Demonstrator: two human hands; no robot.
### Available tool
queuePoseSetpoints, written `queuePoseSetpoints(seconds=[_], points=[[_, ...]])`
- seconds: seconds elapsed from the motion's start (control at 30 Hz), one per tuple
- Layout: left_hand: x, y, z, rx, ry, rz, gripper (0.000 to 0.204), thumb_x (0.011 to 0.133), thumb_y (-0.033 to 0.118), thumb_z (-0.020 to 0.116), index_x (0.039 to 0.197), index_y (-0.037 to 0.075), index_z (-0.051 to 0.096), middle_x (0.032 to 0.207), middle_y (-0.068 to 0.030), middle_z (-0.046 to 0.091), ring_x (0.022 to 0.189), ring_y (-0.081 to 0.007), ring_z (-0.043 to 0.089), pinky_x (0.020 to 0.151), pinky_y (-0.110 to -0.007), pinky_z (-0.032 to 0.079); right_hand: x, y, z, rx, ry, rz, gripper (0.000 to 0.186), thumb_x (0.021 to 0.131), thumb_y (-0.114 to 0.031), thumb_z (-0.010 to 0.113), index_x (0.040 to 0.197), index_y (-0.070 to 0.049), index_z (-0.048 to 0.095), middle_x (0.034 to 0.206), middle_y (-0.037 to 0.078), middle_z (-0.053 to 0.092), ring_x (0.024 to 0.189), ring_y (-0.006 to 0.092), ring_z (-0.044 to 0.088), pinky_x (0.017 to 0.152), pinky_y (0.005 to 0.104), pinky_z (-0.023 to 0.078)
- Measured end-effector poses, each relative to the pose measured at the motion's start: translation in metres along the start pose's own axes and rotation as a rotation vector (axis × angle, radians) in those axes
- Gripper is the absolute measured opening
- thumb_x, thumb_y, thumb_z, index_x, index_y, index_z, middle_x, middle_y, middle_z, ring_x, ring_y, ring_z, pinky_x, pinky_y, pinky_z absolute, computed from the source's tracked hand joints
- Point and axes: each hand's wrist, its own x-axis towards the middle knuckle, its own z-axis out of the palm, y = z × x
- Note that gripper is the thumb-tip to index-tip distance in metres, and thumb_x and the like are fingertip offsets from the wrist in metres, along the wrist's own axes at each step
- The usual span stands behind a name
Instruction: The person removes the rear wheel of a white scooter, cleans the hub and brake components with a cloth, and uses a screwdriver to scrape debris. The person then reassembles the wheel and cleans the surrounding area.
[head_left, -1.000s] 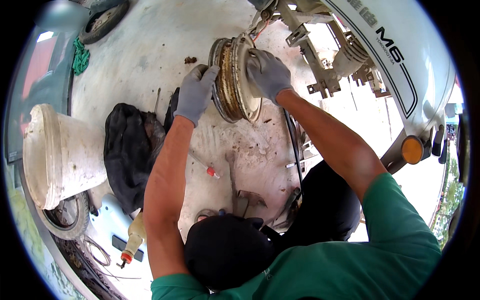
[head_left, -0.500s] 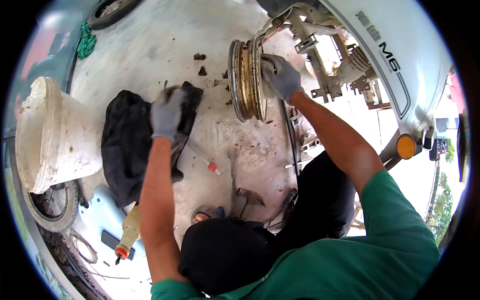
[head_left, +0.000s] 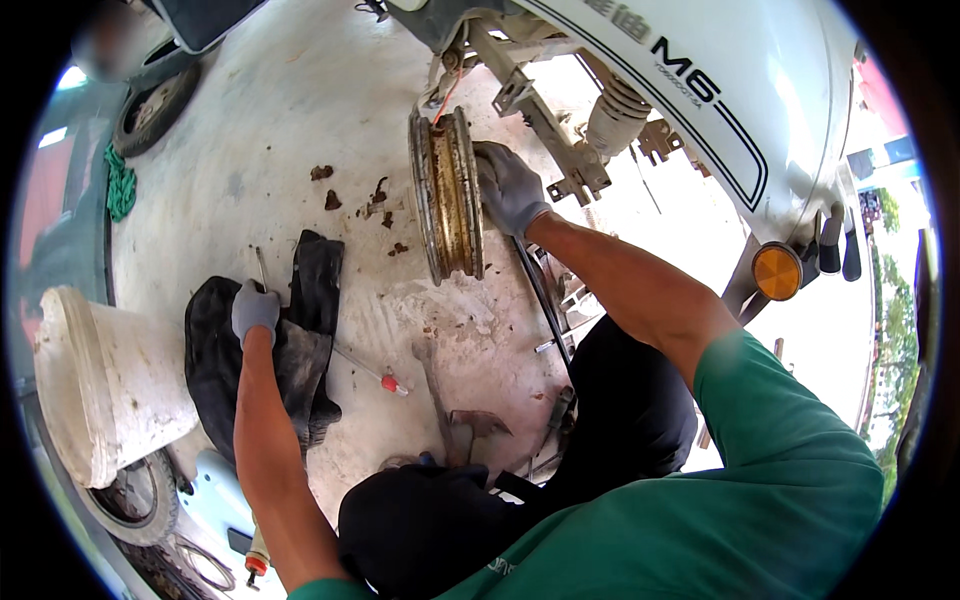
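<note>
My right hand (head_left: 512, 188), in a grey glove, grips the right side of a rusty, bare wheel rim (head_left: 447, 195). The rim stands upright on the floor beside the vehicle, and some of my fingers are hidden. My left hand (head_left: 256, 310), gloved too, is closed above a crumpled black sheet of cloth or limp rubber (head_left: 212, 330). A slim metal rod (head_left: 262, 264) sticks up out from its fingertips. Right of the black sheet lies a screwdriver with a red and clear handle (head_left: 392, 385).
A dirty white bucket (head_left: 140, 375) lies tipped at left, near a tyre (head_left: 140, 505). The white vehicle body (head_left: 700, 90) and its frame stand at right. Rusty flakes (head_left: 332, 200) dot the floor; a hammer (head_left: 470, 425) lies near my knees. Another tyre (head_left: 155, 110) rests at upper left.
My view has shifted, so the floor things appear lower and farther left. My left hand has gone from a blur to closing at the rod. The right hand has stayed on the rim.
</note>
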Motion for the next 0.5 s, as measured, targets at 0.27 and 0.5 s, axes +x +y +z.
queuePoseSetpoints(seconds=[0.27,0.5], points=[[-0.033,0.049,-0.053,-0.799,0.351,0.303,0.020,0.100,0.016,0.056,0.104,0.000,0.067,0.093,-0.0095,0.069,0.084,-0.0144,0.065,0.077,-0.030,0.052,0.000,0.000,-0.001,-0.002,0.024,0.029,0.048,0.091,-0.038,0.053,0.131,-0.011,0.057,0.124,0.020,0.062,0.115,0.0417,0.057,0.100,0.0493,0.047],[-0.108,0.091,-0.101,-1.416,0.382,0.395,0.028,0.107,0.016,0.047,0.124,-0.003,0.061,0.093,-0.0103,0.069,0.080,-0.0143,0.064,0.077,-0.029,0.054,0.009,-0.010,0.004,-0.057,0.025,0.037,0.047,0.089,-0.039,0.054,0.129,-0.015,0.059,0.125,0.015,0.064,0.117,0.0365,0.059,0.099,0.0457,0.048]])
